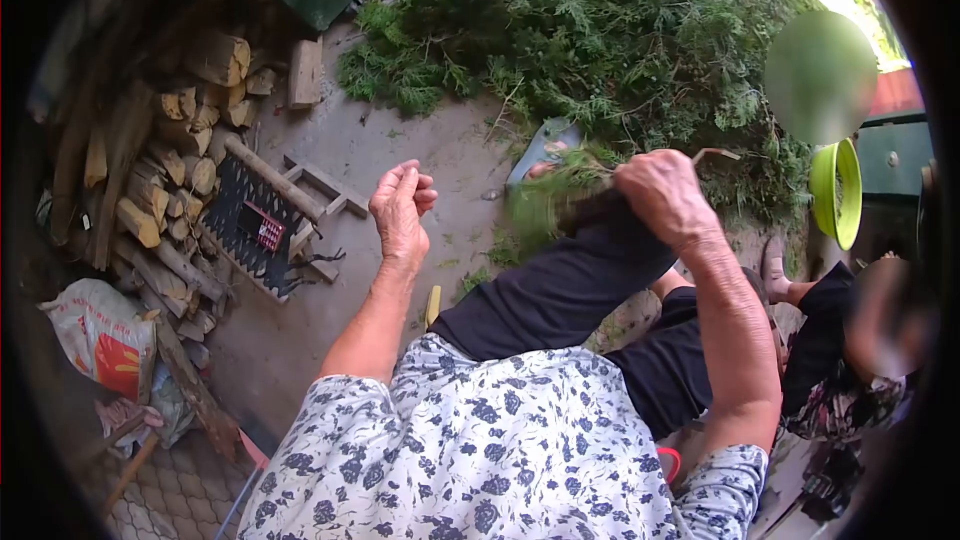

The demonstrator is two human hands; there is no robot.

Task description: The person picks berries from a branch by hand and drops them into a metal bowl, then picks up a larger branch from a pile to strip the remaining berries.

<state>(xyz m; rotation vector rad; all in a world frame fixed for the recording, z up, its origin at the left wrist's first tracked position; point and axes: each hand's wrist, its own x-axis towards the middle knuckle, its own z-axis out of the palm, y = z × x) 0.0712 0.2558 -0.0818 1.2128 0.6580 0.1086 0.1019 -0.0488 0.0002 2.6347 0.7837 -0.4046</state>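
Observation:
My right hand [665, 198] is closed around the stem of an evergreen sprig [545, 195] above my right thigh. The sprig's leafy part points left and is smeared by motion. A bare stem end sticks out to the right of the fist. My left hand [402, 208] is raised over the floor, fingers curled in against the thumb, with nothing visible in it. Below it, a yellow handle-like object [433, 306] lies beside my dark trouser leg [560, 300]. My sandalled foot [545, 150] shows just beyond the sprig.
A large heap of cut evergreen branches [620, 40] lies ahead. Split firewood [170, 190] is stacked at left, near an upturned woven stool [260, 220] and a white sack [100, 335]. Other people [860, 350] sit at right, near a lime-green basin [848, 195].

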